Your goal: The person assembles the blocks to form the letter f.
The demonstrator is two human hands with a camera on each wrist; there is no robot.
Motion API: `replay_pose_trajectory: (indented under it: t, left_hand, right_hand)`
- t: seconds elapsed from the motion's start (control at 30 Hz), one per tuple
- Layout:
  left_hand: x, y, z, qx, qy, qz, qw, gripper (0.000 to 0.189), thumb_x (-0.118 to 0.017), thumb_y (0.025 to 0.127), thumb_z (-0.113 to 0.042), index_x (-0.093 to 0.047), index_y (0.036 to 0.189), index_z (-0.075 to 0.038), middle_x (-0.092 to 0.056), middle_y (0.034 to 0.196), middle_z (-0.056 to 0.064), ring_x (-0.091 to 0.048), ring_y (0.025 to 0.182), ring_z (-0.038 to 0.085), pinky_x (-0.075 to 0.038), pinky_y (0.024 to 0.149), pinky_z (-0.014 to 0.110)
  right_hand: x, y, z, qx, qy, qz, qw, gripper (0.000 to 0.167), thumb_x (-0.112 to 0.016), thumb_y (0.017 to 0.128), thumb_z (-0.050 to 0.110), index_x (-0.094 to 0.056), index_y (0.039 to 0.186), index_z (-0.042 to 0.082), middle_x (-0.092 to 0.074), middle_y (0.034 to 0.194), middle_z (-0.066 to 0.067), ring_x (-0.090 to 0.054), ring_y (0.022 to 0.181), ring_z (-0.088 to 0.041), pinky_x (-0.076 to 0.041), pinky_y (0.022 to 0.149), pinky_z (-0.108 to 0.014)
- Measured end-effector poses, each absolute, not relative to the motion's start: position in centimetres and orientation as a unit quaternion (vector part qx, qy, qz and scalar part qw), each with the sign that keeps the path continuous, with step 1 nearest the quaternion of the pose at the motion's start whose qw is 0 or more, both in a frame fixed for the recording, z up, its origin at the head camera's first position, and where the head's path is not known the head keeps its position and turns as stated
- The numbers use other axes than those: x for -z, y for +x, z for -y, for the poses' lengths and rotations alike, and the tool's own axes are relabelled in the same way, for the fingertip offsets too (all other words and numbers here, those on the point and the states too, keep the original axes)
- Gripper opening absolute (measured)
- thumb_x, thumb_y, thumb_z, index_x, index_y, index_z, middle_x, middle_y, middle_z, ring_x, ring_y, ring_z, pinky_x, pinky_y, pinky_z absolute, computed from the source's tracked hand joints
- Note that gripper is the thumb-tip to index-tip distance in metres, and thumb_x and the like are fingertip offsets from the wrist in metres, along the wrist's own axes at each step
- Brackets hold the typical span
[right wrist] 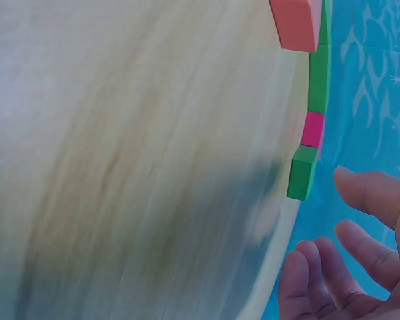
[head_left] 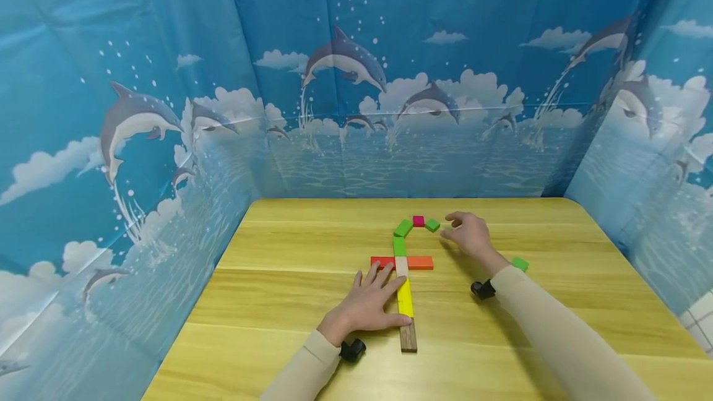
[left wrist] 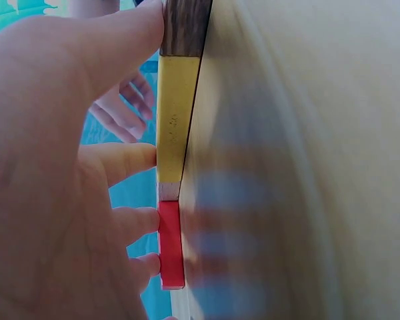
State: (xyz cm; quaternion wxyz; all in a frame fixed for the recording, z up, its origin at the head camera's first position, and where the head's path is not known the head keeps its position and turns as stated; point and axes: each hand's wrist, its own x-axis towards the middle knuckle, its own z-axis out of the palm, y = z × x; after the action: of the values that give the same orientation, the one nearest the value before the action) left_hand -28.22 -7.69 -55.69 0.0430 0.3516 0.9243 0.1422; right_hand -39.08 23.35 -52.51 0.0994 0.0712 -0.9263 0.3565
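Note:
On the wooden table lies a row of flat blocks, curving at its far end like a cane handle. My left hand (head_left: 370,304) is spread over the row; its fingertips rest on the red block (left wrist: 170,243) and the yellow block (left wrist: 173,113), its thumb on the dark brown block (head_left: 408,336). A pale block (head_left: 401,266) joins the red block and the orange block (head_left: 420,263). My right hand (head_left: 470,235) hovers with loosely bent fingers, holding nothing, just right of the small green block (head_left: 432,225) that ends the curve. A magenta block (head_left: 418,221) sits beside it.
Another green block (head_left: 520,263) lies apart on the right, partly behind the right sleeve. Two more green blocks (head_left: 403,228) form the curve's left side. A blue dolphin-print curtain (head_left: 345,141) stands around the table's back and sides.

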Motion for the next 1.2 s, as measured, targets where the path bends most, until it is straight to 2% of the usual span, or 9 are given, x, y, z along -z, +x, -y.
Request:
replay_pose_trajectory:
  t: [0.43, 0.7, 0.93, 1.2]
  left_hand:
    - [55.5, -28.2, 7.8, -0.139, 0.35, -0.926, 0.037, 0.09, -0.048, 0.089, -0.078, -0.023, 0.162, -0.03, -0.009, 0.169, 0.008, -0.001, 0.154, 0.034, -0.01, 0.116, 0.067]
    - [55.4, -28.0, 7.8, -0.147, 0.352, -0.924, 0.039, 0.091, -0.048, 0.089, -0.078, -0.024, 0.162, -0.03, -0.009, 0.169, 0.008, -0.001, 0.154, 0.035, -0.009, 0.116, 0.067]
    - [55.5, -28.0, 7.8, -0.15, 0.349, -0.924, 0.039, 0.091, -0.049, 0.089, -0.078, -0.023, 0.162, -0.031, -0.009, 0.169, 0.008, 0.0, 0.154, 0.034, -0.009, 0.116, 0.067]
    - [55.4, -27.9, 7.7, -0.153, 0.35, -0.923, 0.042, 0.091, -0.048, 0.089, -0.079, -0.023, 0.162, -0.031, -0.009, 0.169, 0.008, 0.0, 0.154, 0.034, -0.009, 0.116, 0.066]
  right_hand:
    - [51.9, -36.7, -24.3, -0.377, 0.06, 0.918, 0.105, 0.047, -0.074, 0.093, 0.023, -0.062, 0.134, 0.004, -0.062, 0.123, -0.026, -0.061, 0.107, -0.04, -0.054, 0.081, -0.051]
    - [51.9, -34.7, -25.2, -0.369, 0.062, 0.918, 0.132, 0.046, -0.075, 0.093, 0.02, -0.062, 0.134, 0.003, -0.063, 0.119, -0.025, -0.063, 0.103, -0.038, -0.055, 0.078, -0.05]
    - [51.6, -33.3, -26.1, -0.366, 0.057, 0.917, 0.147, 0.048, -0.076, 0.093, 0.023, -0.062, 0.135, 0.004, -0.064, 0.119, -0.023, -0.063, 0.102, -0.036, -0.055, 0.079, -0.05]
    - [50.9, -31.7, -27.6, -0.374, 0.041, 0.915, 0.144, 0.052, -0.075, 0.094, 0.024, -0.059, 0.139, 0.006, -0.061, 0.124, -0.024, -0.06, 0.108, -0.039, -0.054, 0.081, -0.052]
